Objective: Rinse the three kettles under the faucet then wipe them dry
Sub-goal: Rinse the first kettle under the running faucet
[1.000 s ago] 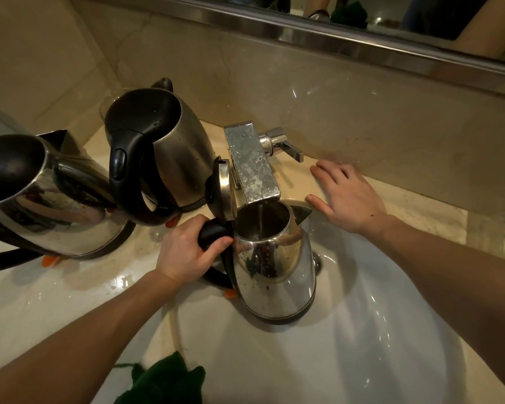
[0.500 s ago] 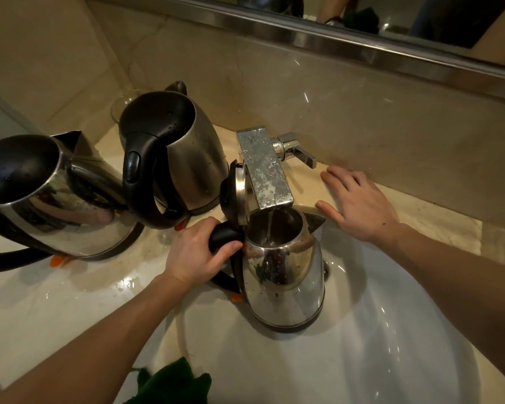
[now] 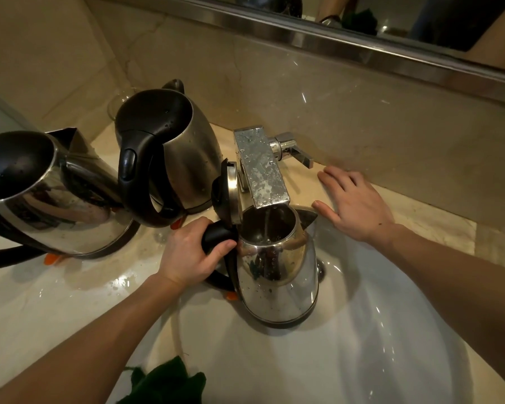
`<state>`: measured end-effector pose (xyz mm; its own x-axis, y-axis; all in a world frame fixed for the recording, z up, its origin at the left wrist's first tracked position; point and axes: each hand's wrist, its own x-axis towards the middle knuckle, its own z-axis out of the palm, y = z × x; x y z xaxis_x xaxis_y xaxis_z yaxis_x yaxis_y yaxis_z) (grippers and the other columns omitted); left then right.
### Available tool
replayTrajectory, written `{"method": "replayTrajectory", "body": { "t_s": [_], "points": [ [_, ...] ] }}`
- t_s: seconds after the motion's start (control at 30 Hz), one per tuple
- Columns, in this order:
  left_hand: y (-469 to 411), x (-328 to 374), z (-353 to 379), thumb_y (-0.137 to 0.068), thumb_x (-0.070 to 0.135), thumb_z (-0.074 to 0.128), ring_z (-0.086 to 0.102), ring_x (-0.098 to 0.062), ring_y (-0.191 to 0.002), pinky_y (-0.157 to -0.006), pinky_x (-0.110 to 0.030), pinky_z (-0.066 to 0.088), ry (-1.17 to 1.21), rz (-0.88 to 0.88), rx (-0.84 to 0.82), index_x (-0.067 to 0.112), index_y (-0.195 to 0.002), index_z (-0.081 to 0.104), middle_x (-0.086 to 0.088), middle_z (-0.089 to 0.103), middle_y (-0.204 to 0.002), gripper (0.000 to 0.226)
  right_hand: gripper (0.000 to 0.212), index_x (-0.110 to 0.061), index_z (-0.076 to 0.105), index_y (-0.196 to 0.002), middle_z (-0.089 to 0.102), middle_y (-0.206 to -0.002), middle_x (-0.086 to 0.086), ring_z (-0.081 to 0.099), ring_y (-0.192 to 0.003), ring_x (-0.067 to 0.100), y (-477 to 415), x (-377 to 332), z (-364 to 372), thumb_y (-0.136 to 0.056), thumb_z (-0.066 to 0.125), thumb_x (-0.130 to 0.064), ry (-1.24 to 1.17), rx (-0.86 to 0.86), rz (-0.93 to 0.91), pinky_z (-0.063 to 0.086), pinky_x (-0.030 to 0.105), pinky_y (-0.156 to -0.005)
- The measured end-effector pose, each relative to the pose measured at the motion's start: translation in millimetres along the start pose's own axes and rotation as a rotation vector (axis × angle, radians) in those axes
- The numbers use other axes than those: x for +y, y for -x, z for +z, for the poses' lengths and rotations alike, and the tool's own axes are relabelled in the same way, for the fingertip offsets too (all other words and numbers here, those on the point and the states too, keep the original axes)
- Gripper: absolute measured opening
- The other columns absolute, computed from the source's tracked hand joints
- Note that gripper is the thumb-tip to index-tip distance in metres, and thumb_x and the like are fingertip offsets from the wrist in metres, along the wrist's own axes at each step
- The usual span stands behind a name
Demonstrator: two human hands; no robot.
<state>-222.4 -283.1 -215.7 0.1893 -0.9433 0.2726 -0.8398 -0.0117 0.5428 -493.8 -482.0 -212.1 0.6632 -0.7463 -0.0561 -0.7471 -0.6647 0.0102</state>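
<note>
A shiny steel kettle (image 3: 277, 275) stands in the white sink (image 3: 376, 345) with its lid flipped open, right under the square faucet spout (image 3: 261, 167). A thin stream of water falls into it. My left hand (image 3: 191, 253) grips its black handle. My right hand (image 3: 354, 199) lies flat on the counter beside the faucet lever (image 3: 292, 148), fingers spread. Two more steel kettles stand on the counter to the left: one with a black lid and handle (image 3: 169, 153), and a larger one (image 3: 44, 193) at the far left.
A dark green cloth (image 3: 165, 383) lies at the near rim of the sink. A marble backsplash and a mirror with a metal frame (image 3: 303, 33) run behind the faucet. A clear glass (image 3: 117, 103) stands in the back left corner.
Both hands and the kettle hold their places under the running water. Only the camera has shifted slightly.
</note>
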Motion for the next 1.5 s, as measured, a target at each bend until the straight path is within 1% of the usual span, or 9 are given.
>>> {"method": "replayTrajectory", "body": {
  "t_s": [0.17,0.33,0.47,0.63,1.07,1.3,1.5],
  "points": [
    [-0.8,-0.8,1.1,-0.084,0.076,0.031,0.057,-0.019,-0.066,-0.059,-0.028,0.045,-0.002,0.004,-0.002,0.007,-0.093,0.062,-0.004,0.062,-0.077,0.076,0.068,-0.016,0.036,-0.147,0.038,-0.149,0.004,0.039,-0.123,0.027,1.0,-0.5,0.6,-0.097,0.025,-0.062,-0.008,0.007,0.0,0.034,0.04,-0.107],
    [-1.5,-0.6,0.8,-0.085,0.075,0.031,0.055,-0.018,-0.064,-0.057,-0.024,0.04,-0.004,0.014,-0.002,0.009,-0.092,0.061,-0.002,0.06,-0.075,0.073,0.068,-0.018,0.034,-0.148,0.036,-0.151,0.003,0.037,-0.125,0.026,1.3,-0.8,0.0,-0.098,0.025,-0.062,-0.006,0.005,-0.004,0.033,0.039,-0.108],
    [-2.5,0.5,0.3,-0.085,0.075,0.031,0.055,-0.017,-0.064,-0.057,-0.022,0.04,0.009,0.008,0.002,0.01,-0.09,0.061,0.0,0.058,-0.074,0.072,0.068,-0.018,0.033,-0.148,0.036,-0.151,0.003,0.037,-0.127,0.026,0.6,-0.9,-1.1,-0.097,0.028,-0.062,-0.014,0.012,-0.004,0.032,0.039,-0.108],
    [-2.4,0.6,0.4,-0.085,0.074,0.031,0.055,-0.017,-0.064,-0.057,-0.02,0.04,0.012,0.015,0.005,0.009,-0.09,0.061,-0.002,0.06,-0.075,0.072,0.067,-0.018,0.033,-0.148,0.036,-0.151,0.002,0.036,-0.128,0.026,1.2,-0.3,-0.4,-0.097,0.029,-0.062,-0.017,0.013,-0.01,0.032,0.039,-0.109],
    [-3.3,1.7,-0.7,-0.085,0.074,0.032,0.058,-0.022,-0.067,-0.059,-0.034,0.049,0.009,0.007,0.001,0.008,-0.093,0.061,-0.005,0.062,-0.077,0.073,0.066,-0.017,0.034,-0.147,0.037,-0.151,0.003,0.037,-0.127,0.027,0.9,-0.4,-0.5,-0.097,0.03,-0.061,-0.009,0.017,-0.008,0.033,0.04,-0.108],
    [-3.0,0.3,0.6,-0.084,0.076,0.031,0.059,-0.023,-0.071,-0.063,-0.035,0.05,0.007,-0.004,-0.012,0.008,-0.095,0.063,-0.005,0.064,-0.079,0.076,0.065,-0.017,0.036,-0.146,0.038,-0.149,0.004,0.038,-0.125,0.027,1.7,-0.2,-0.3,-0.097,0.031,-0.06,-0.012,0.027,-0.011,0.033,0.04,-0.107],
    [-3.3,0.2,0.4,-0.084,0.077,0.031,0.06,-0.022,-0.07,-0.063,-0.035,0.05,0.003,-0.007,-0.013,0.008,-0.095,0.062,-0.005,0.064,-0.079,0.076,0.068,-0.017,0.037,-0.145,0.038,-0.149,0.004,0.038,-0.124,0.027,1.5,0.2,0.0,-0.096,0.025,-0.062,-0.022,0.018,-0.005,0.034,0.04,-0.107]
  ]
}}
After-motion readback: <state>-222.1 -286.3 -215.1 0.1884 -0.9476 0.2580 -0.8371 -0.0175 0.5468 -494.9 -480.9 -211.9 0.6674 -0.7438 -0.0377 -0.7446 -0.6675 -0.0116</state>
